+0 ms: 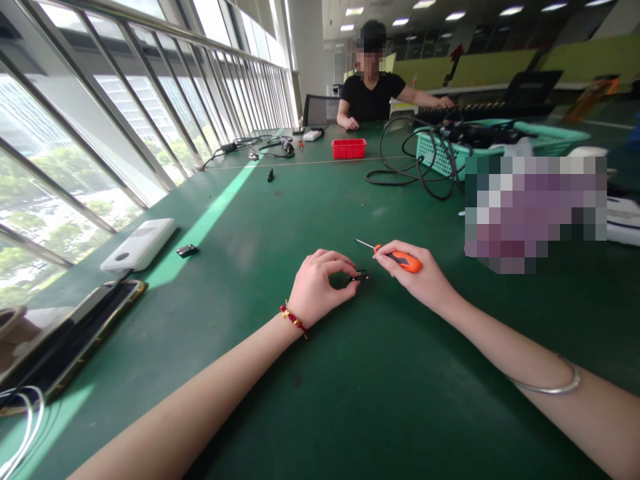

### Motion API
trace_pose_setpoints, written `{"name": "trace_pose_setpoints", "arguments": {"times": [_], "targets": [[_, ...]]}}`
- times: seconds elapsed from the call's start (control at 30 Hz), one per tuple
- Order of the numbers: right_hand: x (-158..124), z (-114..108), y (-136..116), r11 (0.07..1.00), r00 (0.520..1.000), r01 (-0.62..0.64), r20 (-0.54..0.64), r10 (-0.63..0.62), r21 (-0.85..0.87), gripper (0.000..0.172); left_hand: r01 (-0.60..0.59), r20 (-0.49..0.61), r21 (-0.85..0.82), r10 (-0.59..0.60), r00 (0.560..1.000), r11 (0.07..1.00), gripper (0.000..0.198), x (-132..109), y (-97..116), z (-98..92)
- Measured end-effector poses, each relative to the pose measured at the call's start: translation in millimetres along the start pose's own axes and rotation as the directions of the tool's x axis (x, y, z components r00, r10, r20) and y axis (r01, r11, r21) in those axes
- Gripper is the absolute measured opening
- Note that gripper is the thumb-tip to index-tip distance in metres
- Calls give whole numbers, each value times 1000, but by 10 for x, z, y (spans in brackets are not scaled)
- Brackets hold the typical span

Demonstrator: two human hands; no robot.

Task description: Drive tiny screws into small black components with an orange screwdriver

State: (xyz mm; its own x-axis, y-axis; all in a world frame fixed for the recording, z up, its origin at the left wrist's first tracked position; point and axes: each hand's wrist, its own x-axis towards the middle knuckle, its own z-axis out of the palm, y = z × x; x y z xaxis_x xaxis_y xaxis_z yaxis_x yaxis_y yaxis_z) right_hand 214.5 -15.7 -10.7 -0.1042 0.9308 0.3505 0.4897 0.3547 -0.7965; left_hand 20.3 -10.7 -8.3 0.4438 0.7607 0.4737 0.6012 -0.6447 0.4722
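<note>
Between the thumb and fingers of my left hand [327, 280] is a small black part [360, 275], held close to the green table [320, 407]. My right hand [415, 273] is closed around an orange and grey screwdriver [409, 261]. Its thin metal shaft points up and to the left, just above the black part and apart from it. Another small black piece [187, 251] lies on the table to the left, and a third black piece [271, 176] lies farther back.
A red bin [349, 149] stands at the back, before a seated person in black. A teal basket [440, 157] with black cables is at the right, near a blurred-out object. Along the left lie a white device [140, 245] and a dark tray-like object [100, 327], beside a railing.
</note>
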Motion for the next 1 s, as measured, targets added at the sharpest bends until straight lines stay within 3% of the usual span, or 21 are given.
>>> {"name": "trace_pose_setpoints", "arguments": {"times": [0.13, 0.33, 0.53, 0.67, 0.83, 1.0], "targets": [[31, -14, 71, 1000, 1000, 3, -24, -4, -31, 20, 76, 50, -41, -74, 996, 996, 7, -8, -37, 41], [25, 14, 95, 998, 998, 55, 6, -55, -39, 17, 80, 71, 4, -80, 994, 997, 8, -5, -58, 44], [22, 8, 74, 997, 998, 69, 15, -68, -44, 16, 102, 64, 67, -106, 992, 993, 10, -69, -117, -99], [17, 12, 70, 997, 998, 64, 26, -63, -46, 15, 122, 45, 131, -129, 991, 984, 11, -228, -301, -356], [6, 17, 64, 997, 997, 56, 49, -53, -51, 14, 210, 11, 218, -217, 976, 953, 15, -504, -625, -836], [1, 18, 64, 996, 997, 60, 61, -56, -60, 12, 176, 79, 289, -207, 975, 941, 18, -743, -814, -1289]]}}
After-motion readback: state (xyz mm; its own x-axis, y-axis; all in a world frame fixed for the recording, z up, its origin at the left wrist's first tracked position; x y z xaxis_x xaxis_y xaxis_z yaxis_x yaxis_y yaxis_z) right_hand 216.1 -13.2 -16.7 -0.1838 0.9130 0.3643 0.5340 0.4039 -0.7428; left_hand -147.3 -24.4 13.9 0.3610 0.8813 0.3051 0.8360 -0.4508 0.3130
